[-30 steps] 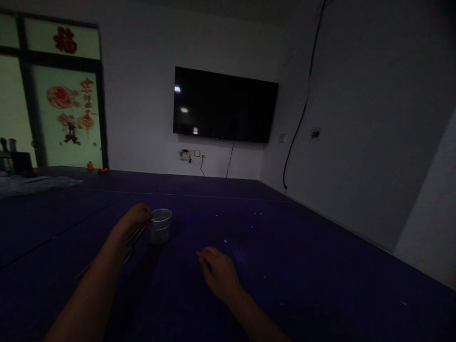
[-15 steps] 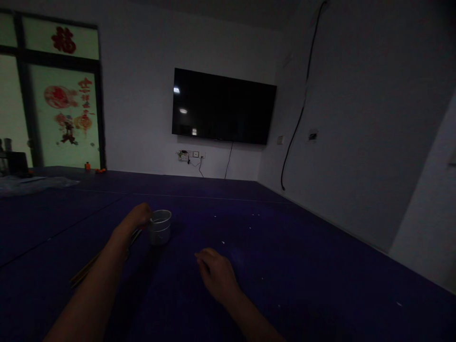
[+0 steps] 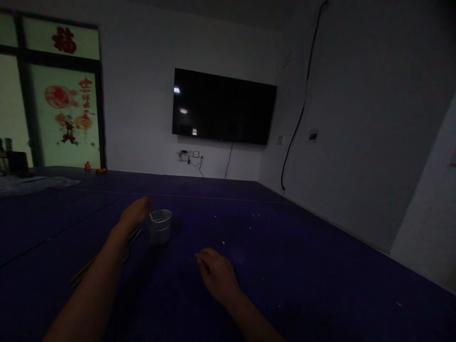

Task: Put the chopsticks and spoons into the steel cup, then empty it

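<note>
Cup, one: grey, straight-sided, with a raised rim and a band below it (image 3: 159, 235); upright on the dark blue-purple tabletop (image 3: 320, 256), just beyond the left forearm. Mouth uncovered. Contents: the lower end of a pale slim rod (image 3: 153, 218), leaning over the near-left rim; anything deeper is lost in shadow behind the wall. Metal or cloudy plastic, cannot be told.

Left hand (image 3: 138, 212): raised at the cup's left rim, back of the hand uppermost, fingers pinched on the rod's upper end; exact grip masked by the hand itself.

Right hand (image 3: 216, 274): well apart from the left, low over the tabletop, right of the cup and nearer the viewer; fingers loosely curled, a dark gap showing between thumb and fingers. Palm turned from view; contact with the surface cannot be judged.

Slender utensils, several: brown sticks (image 3: 84, 270) emerging left of the left forearm, greyish ends (image 3: 135, 235) emerging on its other side, near the cup. Middle portions covered by the forearm; count and type uncertain.

White flecks (image 3: 223, 242), scattered right of the cup; nature too small to tell.

Dark container (image 3: 17, 164), far left, with upright pieces (image 3: 7, 144) at its side; cut by the frame edge, interior unseen. Crumpled clear sheeting (image 3: 39, 185) before it, also cut off.
</note>
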The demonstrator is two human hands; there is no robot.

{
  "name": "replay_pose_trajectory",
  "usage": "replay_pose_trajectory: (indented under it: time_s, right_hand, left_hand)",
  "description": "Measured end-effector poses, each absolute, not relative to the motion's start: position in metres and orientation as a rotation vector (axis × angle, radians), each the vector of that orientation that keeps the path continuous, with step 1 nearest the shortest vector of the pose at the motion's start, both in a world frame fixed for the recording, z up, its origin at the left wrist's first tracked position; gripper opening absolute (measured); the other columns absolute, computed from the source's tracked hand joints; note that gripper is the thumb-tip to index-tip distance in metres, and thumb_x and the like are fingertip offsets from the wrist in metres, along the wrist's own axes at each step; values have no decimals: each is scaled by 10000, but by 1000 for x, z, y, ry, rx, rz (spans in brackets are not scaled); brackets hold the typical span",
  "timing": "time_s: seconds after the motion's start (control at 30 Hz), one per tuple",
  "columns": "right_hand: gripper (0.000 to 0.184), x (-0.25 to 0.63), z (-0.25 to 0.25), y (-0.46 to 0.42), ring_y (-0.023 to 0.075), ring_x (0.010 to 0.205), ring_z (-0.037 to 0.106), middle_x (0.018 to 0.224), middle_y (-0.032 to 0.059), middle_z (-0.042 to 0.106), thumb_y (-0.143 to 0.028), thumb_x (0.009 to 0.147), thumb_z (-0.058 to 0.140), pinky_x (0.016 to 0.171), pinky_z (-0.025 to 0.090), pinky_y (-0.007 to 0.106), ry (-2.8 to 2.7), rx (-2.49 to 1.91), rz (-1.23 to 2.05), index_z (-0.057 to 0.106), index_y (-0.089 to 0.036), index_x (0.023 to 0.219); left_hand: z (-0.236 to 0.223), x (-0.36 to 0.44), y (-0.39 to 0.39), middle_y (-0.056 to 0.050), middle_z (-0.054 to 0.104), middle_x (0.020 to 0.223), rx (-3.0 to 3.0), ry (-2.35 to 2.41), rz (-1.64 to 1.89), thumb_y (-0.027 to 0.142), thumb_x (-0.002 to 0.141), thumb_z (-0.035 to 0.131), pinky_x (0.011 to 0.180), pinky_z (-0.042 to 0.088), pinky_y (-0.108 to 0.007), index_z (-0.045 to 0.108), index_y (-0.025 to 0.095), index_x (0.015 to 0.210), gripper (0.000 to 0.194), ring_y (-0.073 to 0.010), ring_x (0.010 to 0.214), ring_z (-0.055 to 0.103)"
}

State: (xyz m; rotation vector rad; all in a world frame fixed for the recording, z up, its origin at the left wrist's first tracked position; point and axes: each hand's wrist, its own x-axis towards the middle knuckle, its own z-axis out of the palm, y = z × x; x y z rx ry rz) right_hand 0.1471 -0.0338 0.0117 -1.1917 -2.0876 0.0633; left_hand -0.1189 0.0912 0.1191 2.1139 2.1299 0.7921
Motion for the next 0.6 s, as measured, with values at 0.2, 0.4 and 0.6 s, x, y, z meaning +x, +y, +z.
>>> replay_pose_trajectory:
  time_s: [0.2, 0.4, 0.6]
  right_hand:
    - [308, 147, 13, -35, 142, 876, 628, 1005, 33, 662, -201, 909, 386, 779, 483, 253, -2080, -1189, 76, 659, -232, 1048]
    - [307, 147, 13, -34, 144, 888, 627, 1009, 37, 664, -205, 914, 384, 795, 478, 256, -2082, -1188, 68, 664, -227, 1039]
    - [301, 147, 11, -33, 136, 900, 623, 1032, 37, 662, -207, 917, 389, 811, 470, 246, -2087, -1197, 74, 658, -224, 1051]
  left_hand:
    - [150, -123, 68, -112, 672, 1060, 2091, 2212, 1121, 216, 837, 400, 720, 446, -232, 555, 117, 1160, 372, -222, 953, 630]
    - [177, -137, 39, -96, 708, 836, 1943, 2281, 1211, 267, 856, 415, 627, 420, -221, 634, 47, 1027, 355, -189, 768, 643]
    - [186, -150, 32, -28, 684, 650, 1866, 2317, 1154, 405, 837, 474, 559, 385, -205, 644, 152, 661, 352, -155, 637, 618]
